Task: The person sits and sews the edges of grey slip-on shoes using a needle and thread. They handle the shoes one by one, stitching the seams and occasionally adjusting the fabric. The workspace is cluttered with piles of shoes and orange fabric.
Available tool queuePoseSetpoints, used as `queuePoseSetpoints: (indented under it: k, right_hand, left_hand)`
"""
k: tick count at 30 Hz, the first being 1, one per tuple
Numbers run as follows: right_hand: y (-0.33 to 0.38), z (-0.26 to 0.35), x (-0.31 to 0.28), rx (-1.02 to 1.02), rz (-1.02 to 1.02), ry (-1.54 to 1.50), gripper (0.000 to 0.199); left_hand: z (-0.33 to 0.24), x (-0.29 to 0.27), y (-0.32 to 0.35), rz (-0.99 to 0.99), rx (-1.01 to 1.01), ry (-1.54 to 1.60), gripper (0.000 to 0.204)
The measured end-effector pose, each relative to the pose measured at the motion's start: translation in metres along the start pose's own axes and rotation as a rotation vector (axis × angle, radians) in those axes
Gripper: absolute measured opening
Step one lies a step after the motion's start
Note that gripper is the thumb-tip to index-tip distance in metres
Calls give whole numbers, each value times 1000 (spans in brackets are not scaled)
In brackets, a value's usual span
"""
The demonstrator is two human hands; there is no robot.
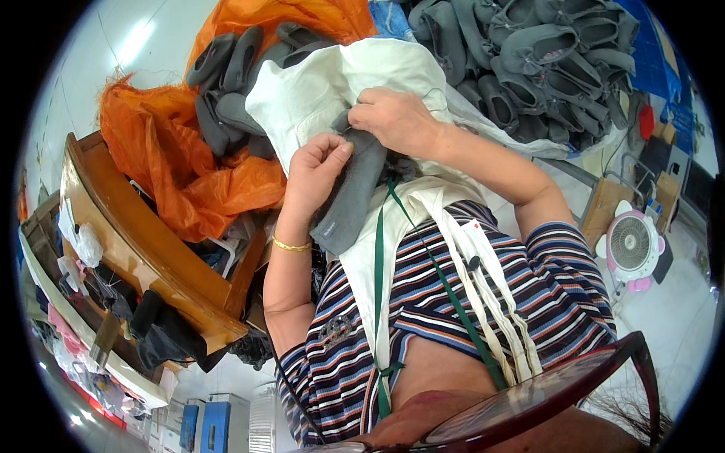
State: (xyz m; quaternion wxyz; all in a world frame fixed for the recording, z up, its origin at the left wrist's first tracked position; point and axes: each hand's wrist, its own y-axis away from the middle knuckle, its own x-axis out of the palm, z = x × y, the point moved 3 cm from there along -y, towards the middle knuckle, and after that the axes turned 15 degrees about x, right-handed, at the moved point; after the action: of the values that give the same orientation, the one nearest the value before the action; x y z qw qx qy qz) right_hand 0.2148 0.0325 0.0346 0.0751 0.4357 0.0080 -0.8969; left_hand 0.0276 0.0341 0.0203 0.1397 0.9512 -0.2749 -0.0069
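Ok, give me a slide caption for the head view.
Left hand and right hand at a grey shoe, more grey shoes piled beyond.

No words or numbers can be read. A small pale label (pixel 327 228) sits on the lower end of the grey shoe (pixel 352 189) in the middle of the frame, its print too small to make out. Right of centre, a white tag (pixel 471 228) with a tiny red mark lies against the striped shirt (pixel 423 291). The shirt also bears a grey emblem (pixel 336 330), below centre; whether it has letters cannot be told. Upper right, one piled shoe (pixel 540 51) shows faint pinkish marks inside, too blurred to read.
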Motion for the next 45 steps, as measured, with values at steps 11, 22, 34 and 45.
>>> queuePoseSetpoints:
  k: [11,22,34,45]
  right_hand:
    - [0,4,14,-66,-19,-335,5]
    - [-5,-149,-134,481,-350,-2000,14]
    - [66,-313,-185,686,-923,-1819,18]
    - [76,-318,-264,541,-797,-1623,29]
  left_hand:
    - [26,-3,-8,-84,-60,174,12]
    - [11,-2,0,-28,-15,241,8]
    - [-3,4,6,-112,381,-506,13]
    - [-14,8,-3,-22,645,-1016,11]
